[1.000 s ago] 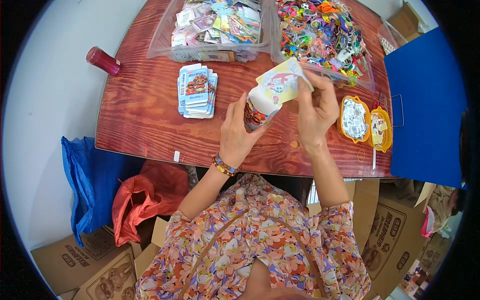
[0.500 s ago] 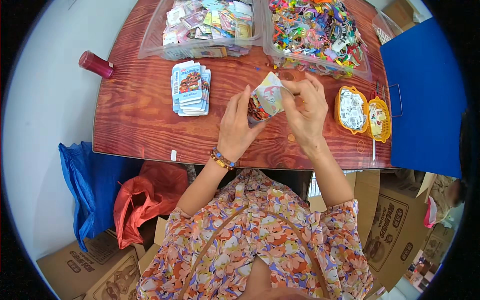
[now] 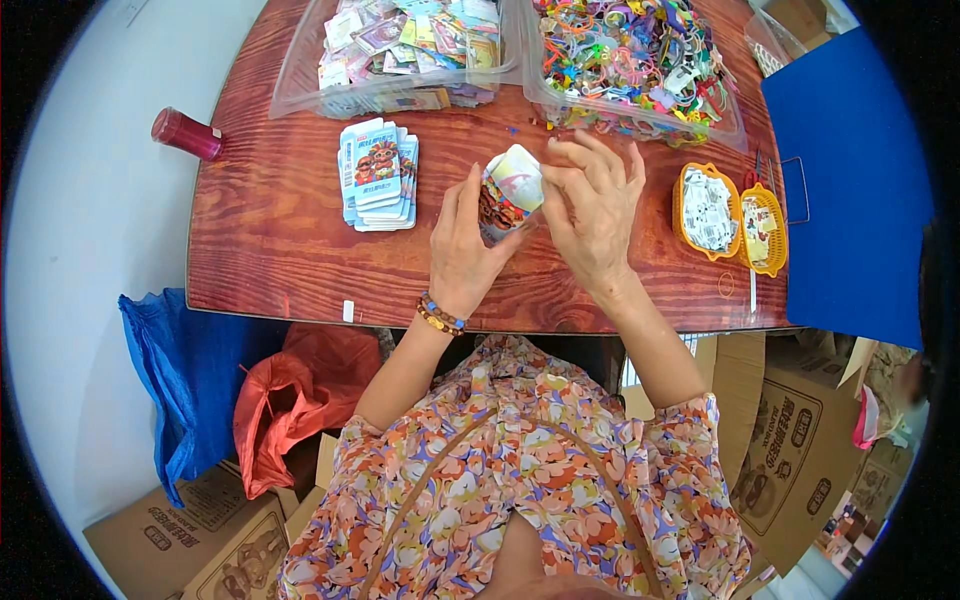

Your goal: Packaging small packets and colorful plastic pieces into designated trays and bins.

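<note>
My left hand (image 3: 462, 245) is closed around a small printed cardboard box (image 3: 496, 214), which is held tilted above the table. A pale yellow-and-pink printed card or flap (image 3: 517, 180) stands up at the box's top end. At that piece's right edge are the thumb and index finger of my right hand (image 3: 595, 210), bent together, while its other fingers spread upward. A stack of flat light-blue boxes (image 3: 378, 180) with cartoon figures lies to the left of my hands.
Clear bins of colourful packets (image 3: 400, 95) and small plastic trinkets (image 3: 640, 70) stand at the back. On the right are yellow baskets (image 3: 708, 212) of small slips, scissors (image 3: 752, 178) and a blue panel (image 3: 850, 190). A dark red jar (image 3: 187, 134) sits far left.
The pale piece sits lower and closer to the box, which is more upright. My right hand has shifted slightly left, its outer fingers more stretched and spread.
</note>
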`<state>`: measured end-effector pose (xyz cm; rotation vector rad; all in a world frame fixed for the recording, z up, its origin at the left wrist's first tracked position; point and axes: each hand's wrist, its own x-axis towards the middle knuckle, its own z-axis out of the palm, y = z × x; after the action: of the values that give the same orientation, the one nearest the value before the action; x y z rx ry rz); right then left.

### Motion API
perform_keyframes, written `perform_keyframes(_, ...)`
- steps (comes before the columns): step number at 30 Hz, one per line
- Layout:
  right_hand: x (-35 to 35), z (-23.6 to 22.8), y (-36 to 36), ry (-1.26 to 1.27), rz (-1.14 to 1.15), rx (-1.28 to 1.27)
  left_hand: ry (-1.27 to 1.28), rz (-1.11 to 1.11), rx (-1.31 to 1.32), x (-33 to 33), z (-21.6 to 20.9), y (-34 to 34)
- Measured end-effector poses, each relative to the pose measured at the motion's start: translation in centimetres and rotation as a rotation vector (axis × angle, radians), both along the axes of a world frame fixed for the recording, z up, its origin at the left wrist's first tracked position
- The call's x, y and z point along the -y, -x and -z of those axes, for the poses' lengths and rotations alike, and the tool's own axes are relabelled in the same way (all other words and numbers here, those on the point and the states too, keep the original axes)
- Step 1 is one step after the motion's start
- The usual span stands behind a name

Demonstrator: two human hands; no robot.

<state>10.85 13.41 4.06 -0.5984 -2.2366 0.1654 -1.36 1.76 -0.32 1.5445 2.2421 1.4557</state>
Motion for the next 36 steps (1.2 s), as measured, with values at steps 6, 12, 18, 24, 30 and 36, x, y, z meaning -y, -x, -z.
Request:
perform_keyframes(6, -0.4, 0.4, -1.0, 0.070, -0.129, 0.080, 0.040, -0.001, -0.057, 0.1, 0.9, 0.9)
perform_keyframes(12, -0.9, -0.3, -1.0, 0.057, -0.120, 0.073, 0.022, 0.004, -0.062, -0.4, 0.7, 0.6)
perform_keyframes(18, -1.9, 2.2, -0.8, 0.452, -0.124, -0.041, 0.005, 0.028, -0.122, -0.7, 1.0, 0.5)
perform_keyframes(24, -1.4, -0.7, -0.5, 0.270, -0.084, 0.181, 0.015, 0.020, -0.098, -0.5, 0.5, 0.3)
perform_keyframes(30, -1.8, -0.5, 0.2, 0.250, -0.099, 0.306, 0.030, 0.052, -0.130, -0.8, 0.9, 0.5)
perform_keyframes(36, -2.2, 2.4, 0.5, 0.299, -0.073, 0.340, 0.070, 0.035, -0.143, -0.7, 1.9, 0.6)
